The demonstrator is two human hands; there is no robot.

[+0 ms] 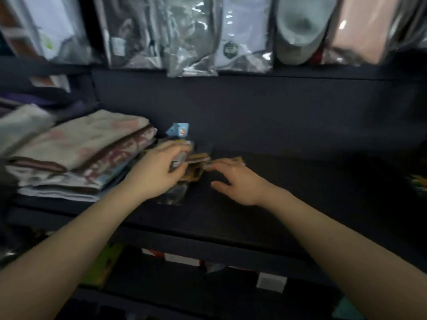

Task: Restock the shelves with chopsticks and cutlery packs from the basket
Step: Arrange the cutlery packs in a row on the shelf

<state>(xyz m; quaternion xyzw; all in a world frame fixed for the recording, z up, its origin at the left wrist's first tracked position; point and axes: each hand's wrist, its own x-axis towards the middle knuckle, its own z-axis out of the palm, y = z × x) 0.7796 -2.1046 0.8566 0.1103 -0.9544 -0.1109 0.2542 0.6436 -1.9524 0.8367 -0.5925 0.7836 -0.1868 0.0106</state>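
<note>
no legible txt anywhere (labels too blurry).

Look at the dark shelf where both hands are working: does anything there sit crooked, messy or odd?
Yes. The packs under the left hand and right hand lie fanned at differing angles, not squared. Beside them, the stack of folded cloths sits tilted and uneven. Blur hides finer detail.

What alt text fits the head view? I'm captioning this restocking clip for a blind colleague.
Two bare hands work a small pile of packs on a dark shelf: the left hand grips some, the right hand rests on the pile's edge. Folded towels lie stacked to the left, with bagged goods hanging above.
</note>
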